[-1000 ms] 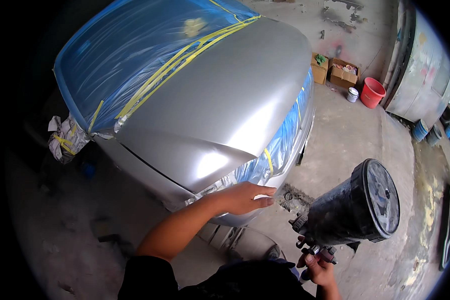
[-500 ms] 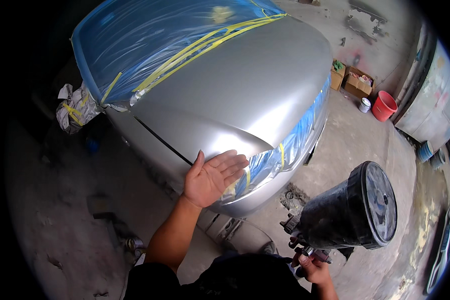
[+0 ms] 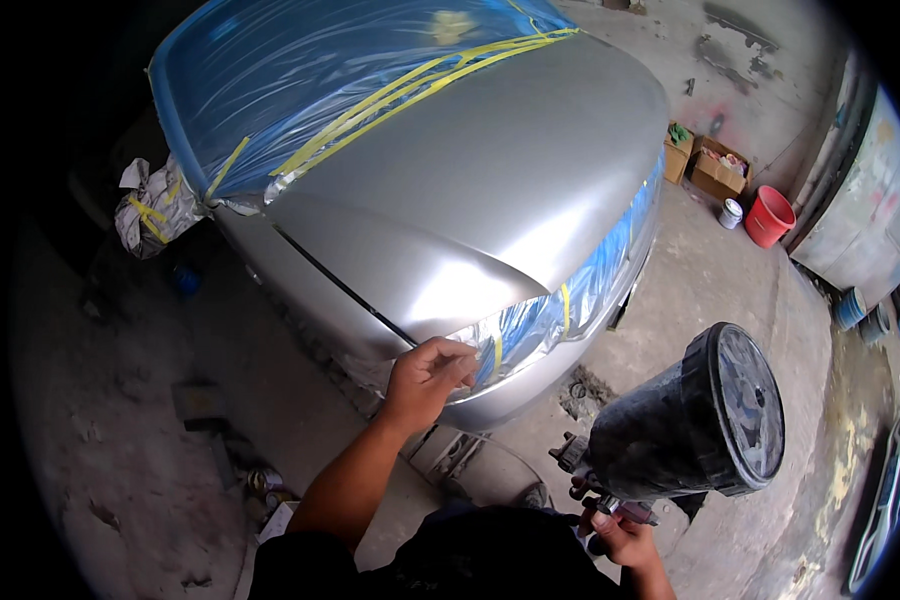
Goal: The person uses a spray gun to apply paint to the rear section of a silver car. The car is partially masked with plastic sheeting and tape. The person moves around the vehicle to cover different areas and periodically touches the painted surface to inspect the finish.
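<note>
A silver car hood (image 3: 450, 170) fills the middle of the view. Blue plastic film (image 3: 300, 80), edged with strips of yellow tape (image 3: 410, 90), covers the windshield. More film (image 3: 530, 325) wraps the front lights. My left hand (image 3: 425, 380) is in front of the car's near front corner, its fingers curled in and closed, with nothing visible in them; I cannot tell whether it touches the film behind. Low on the right, my right hand (image 3: 625, 538) grips a paint spray gun (image 3: 605, 490) by its handle. A big black cup (image 3: 670, 420) with a smeared lid sits on the gun, tilted.
Foil-like wrapping (image 3: 155, 210) covers the side mirror. Cardboard boxes (image 3: 720, 168), a white can (image 3: 730, 213) and a red bucket (image 3: 770, 215) stand at the far right. Blue-banded cans (image 3: 850, 308) line the right side. A loose car part (image 3: 890, 490) lies at the right edge.
My left hand has gone from open and spread, palm showing, to curled fingers, and dropped slightly. The spray gun in my right hand has shifted a little to the left.
</note>
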Demonstrator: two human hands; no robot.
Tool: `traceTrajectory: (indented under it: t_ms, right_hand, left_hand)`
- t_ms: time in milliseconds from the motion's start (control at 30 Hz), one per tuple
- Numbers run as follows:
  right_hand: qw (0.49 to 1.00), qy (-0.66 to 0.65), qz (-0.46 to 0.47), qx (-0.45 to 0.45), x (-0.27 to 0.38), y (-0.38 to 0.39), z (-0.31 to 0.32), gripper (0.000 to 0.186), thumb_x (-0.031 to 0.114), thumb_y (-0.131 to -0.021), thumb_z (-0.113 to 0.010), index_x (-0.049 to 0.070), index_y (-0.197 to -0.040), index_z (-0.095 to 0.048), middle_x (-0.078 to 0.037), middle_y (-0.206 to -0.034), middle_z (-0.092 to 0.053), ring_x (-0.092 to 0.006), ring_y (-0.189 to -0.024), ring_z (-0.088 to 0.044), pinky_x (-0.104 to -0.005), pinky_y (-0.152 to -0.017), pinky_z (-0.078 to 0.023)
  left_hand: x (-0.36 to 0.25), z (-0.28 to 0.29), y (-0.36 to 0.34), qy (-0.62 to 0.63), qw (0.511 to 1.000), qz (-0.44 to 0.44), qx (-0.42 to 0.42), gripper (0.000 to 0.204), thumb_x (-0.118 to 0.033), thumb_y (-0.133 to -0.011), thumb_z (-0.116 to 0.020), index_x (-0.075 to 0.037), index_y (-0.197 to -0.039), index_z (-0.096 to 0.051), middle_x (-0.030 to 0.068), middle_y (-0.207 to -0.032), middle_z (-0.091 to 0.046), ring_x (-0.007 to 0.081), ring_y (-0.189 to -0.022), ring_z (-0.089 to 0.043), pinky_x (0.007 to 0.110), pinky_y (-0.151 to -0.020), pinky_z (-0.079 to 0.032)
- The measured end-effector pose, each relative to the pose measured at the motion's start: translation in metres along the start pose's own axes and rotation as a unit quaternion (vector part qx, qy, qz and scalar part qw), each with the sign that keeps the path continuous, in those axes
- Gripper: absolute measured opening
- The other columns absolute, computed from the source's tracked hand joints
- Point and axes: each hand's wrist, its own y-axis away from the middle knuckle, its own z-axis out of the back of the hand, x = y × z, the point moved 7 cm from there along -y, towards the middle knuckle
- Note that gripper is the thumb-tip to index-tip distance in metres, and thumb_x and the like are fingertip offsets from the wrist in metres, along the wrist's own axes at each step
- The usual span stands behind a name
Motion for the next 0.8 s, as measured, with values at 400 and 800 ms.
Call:
traceTrajectory:
  t_ms: [400,800]
  right_hand:
    - [0.999,0.033,0.017,-0.039,-0.008,0.003,0.009,0.027,0.023,-0.091,-0.062,0.003,-0.074,-0.063,-0.004,-0.069,-0.061,-0.0132,-0.065,-0.057,-0.0282,-0.060,-0.044]
    - [0.998,0.023,0.005,-0.054,-0.002,0.001,0.007,0.030,0.026,-0.094,-0.057,0.003,-0.076,-0.064,-0.004,-0.071,-0.061,-0.0138,-0.069,-0.057,-0.0276,-0.063,-0.044]
  left_hand:
    - [-0.041,0.028,-0.031,-0.665,0.730,-0.153,-0.036,0.064,-0.036,-0.093,-0.051,0.002,-0.141,-0.032,0.0235,-0.148,-0.025,0.0368,-0.139,-0.023,0.049,-0.112,-0.018]
    - [0.006,-0.028,-0.082,-0.742,0.668,-0.059,-0.021,0.093,-0.059,-0.088,-0.045,0.010,-0.144,-0.017,0.0294,-0.152,-0.007,0.0402,-0.143,-0.004,0.048,-0.115,-0.003]
